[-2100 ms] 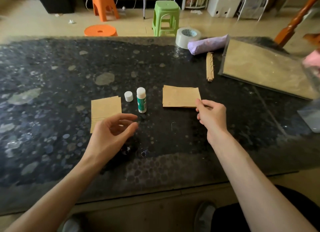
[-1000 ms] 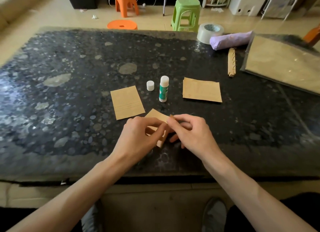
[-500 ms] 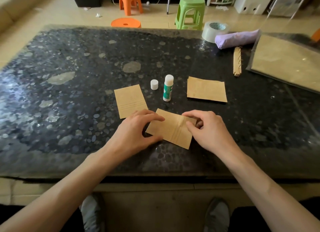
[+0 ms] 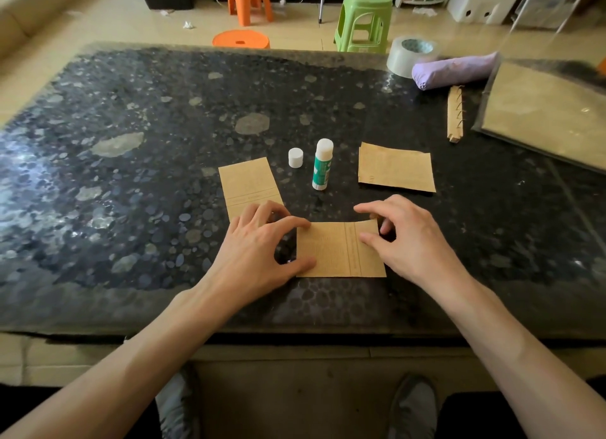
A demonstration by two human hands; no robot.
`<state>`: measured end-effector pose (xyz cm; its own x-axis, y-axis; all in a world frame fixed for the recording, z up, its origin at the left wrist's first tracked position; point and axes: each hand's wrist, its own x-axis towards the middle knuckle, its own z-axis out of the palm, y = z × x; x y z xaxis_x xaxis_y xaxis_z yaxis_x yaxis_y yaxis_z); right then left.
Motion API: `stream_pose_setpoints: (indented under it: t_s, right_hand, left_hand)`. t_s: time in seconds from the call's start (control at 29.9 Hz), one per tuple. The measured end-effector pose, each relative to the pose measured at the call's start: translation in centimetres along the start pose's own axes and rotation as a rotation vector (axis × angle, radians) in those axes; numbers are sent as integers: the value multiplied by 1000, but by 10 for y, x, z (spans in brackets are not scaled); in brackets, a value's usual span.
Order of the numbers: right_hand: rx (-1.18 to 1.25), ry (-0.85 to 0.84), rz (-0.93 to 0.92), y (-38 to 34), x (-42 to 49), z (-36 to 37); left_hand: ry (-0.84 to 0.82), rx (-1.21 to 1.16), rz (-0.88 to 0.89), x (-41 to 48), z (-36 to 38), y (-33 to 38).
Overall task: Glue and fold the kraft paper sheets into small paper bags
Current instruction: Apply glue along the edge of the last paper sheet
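Observation:
A small kraft paper sheet (image 4: 331,252) with printed lines lies flat near the table's front edge, between my hands. My left hand (image 4: 252,245) touches its left edge with index fingertip and thumb tip. My right hand (image 4: 410,238) pinches the right edge, thumb on top and fingers behind, and the upper right corner is slightly lifted. An uncapped glue stick (image 4: 323,165) stands upright beyond the sheet, its white cap (image 4: 295,157) beside it. A folded kraft piece (image 4: 246,183) lies to the left, and a kraft stack (image 4: 396,168) to the right.
On the dark speckled table (image 4: 131,176), far right, are a tape roll (image 4: 410,53), a purple roll (image 4: 455,70), a torn spiral-binding strip (image 4: 455,117) and a clear sleeve of kraft paper (image 4: 547,114). Plastic stools stand on the floor beyond.
My right hand took a sheet from the right stack and both hands brought it to the front. It was tilted half a second ago and now lies square to the table edge.

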<state>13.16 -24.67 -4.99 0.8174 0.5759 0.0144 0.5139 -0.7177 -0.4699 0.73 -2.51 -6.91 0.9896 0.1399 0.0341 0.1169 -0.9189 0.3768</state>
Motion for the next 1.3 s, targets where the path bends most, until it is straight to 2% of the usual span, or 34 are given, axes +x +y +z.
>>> stream_pose_setpoints:
  t_s: [0.5, 0.7, 0.87, 1.04, 1.17, 1.24, 1.3]
  right_hand:
    - [460, 321, 41, -35, 70, 42]
    - [539, 286, 49, -44, 78, 44]
    - [578, 254, -5, -40, 56, 23]
    - [665, 296, 38, -37, 32, 4]
    - [898, 157, 96, -34, 19, 3]
    - [884, 97, 56, -36, 16, 6]
    - [751, 73, -13, -39, 14, 10]
  left_hand:
    - [60, 11, 28, -1, 4, -4]
    - [102, -77, -10, -2, 4, -5]
    - [91, -54, -14, 0, -1, -12]
    - [75, -91, -33, 2, -5, -14]
    - [32, -116, -37, 1, -6, -13]
    - [15, -132, -38, 1, -5, -12]
    - [19, -147, -40, 1, -3, -11]
